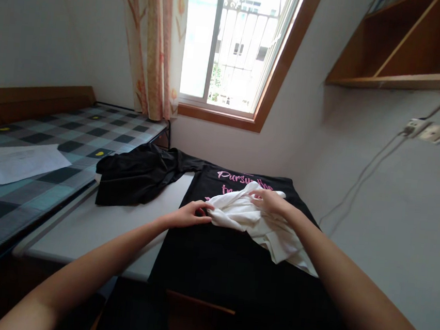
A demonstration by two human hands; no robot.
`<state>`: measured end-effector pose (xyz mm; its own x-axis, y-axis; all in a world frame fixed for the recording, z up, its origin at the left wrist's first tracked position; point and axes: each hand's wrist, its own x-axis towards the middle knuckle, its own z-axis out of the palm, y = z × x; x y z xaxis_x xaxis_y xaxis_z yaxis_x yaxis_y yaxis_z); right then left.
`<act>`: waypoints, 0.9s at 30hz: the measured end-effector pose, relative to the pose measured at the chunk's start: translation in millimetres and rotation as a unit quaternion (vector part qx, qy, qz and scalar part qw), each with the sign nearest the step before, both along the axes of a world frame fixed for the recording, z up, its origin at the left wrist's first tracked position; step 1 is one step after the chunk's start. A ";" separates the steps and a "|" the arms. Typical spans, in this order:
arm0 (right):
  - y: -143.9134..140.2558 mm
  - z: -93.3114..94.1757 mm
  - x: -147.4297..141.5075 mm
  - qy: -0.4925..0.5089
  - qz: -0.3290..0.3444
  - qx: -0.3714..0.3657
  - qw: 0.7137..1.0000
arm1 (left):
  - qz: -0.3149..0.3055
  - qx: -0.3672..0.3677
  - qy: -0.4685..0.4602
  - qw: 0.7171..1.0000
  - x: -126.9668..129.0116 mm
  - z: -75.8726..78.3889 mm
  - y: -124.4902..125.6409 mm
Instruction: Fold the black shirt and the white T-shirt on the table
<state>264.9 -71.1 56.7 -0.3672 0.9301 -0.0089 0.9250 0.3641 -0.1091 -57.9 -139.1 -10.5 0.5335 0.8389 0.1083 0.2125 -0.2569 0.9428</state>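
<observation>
Where both hands meet, a crumpled white garment (253, 222) lies bunched on top of a black T-shirt (230, 259) that is spread flat over the right part of the counter (93, 225). The left hand (191, 214) rests at the garment's left edge, its fingers curled and touching the white cloth where it meets the black one; whether it actually pinches the fabric I cannot tell. The right hand (269, 201) lies on the upper part of the white heap, palm down, fingers bent over a fold and pressing into it. Part of the white cloth trails toward the lower right, under the right forearm.

The black T-shirt carries pink lettering (244, 180) near its far end, half covered by the white garment. Its near edge hangs over the counter's front.

Just to the left, a second dark garment (137, 175) lies rumpled at the counter's far left corner, one sleeve reaching toward the T-shirt. Beside the counter on the left stands a bed (17, 202) with a checked cover, and a white sheet of paper (18, 163) lies on it. Behind the counter are a window (239, 47) with a flowered curtain (154, 39), and high on the right wall a wooden shelf (409, 53) above a wall socket (429, 130).
</observation>
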 end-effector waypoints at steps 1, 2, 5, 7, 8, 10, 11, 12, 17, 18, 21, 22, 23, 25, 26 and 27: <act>-0.2 -1.4 0.5 0.008 -0.011 -0.004 1.000 | 0.026 0.002 -0.013 1.000 2.5 -0.9 -0.3; -0.5 -1.5 -0.1 0.016 -0.021 -0.005 1.000 | 0.050 -0.003 -0.034 0.998 4.5 -1.2 -0.1; -1.4 0.3 -8.2 0.050 -0.022 0.023 0.998 | 0.104 -0.037 -0.142 0.984 5.9 1.5 2.2; -1.1 -1.4 -17.7 0.091 0.012 0.055 0.994 | 0.114 -0.056 -0.230 0.965 2.8 6.2 3.5; -0.5 -3.7 -23.0 0.114 0.036 0.073 0.990 | 0.106 -0.069 -0.266 0.956 0.3 9.1 3.6; 2.0 -9.5 -33.1 0.161 0.079 0.103 0.978 | 0.070 -0.113 -0.310 0.941 -5.5 15.6 3.0; 3.6 -11.8 -37.3 0.187 0.091 0.108 0.972 | 0.051 -0.139 -0.318 0.937 -8.5 18.9 2.6; 5.3 -13.1 -40.7 0.217 0.097 0.105 0.966 | 0.037 -0.163 -0.320 0.933 -11.1 22.1 2.4; 6.2 -1.0 -46.6 0.341 0.103 0.054 0.933 | 0.081 -0.197 -0.319 0.924 -18.5 33.4 4.7; 4.4 2.6 -47.1 0.342 0.105 0.055 0.932 | 0.093 -0.185 -0.300 0.931 -19.4 34.3 5.0; -1.2 7.3 -47.7 0.315 0.119 0.073 0.939 | 0.117 -0.117 -0.184 0.969 -23.5 33.9 4.8; -2.1 6.6 -46.4 0.305 0.117 0.080 0.942 | 0.125 -0.090 -0.142 0.978 -25.5 32.8 5.3; -2.3 5.3 -43.9 0.294 0.106 0.086 0.946 | 0.139 -0.063 -0.102 0.983 -27.9 31.2 6.5; -0.8 1.9 -34.2 0.266 0.059 0.098 0.957 | 0.188 0.002 -0.031 0.982 -33.3 26.8 11.1; 0.1 0.4 -27.3 0.244 0.025 0.099 0.964 | 0.218 0.041 0.007 0.975 -36.1 24.1 14.4; 0.5 -0.7 -19.4 0.217 -0.005 0.087 0.972 | 0.246 0.079 0.048 0.965 -38.8 21.4 17.8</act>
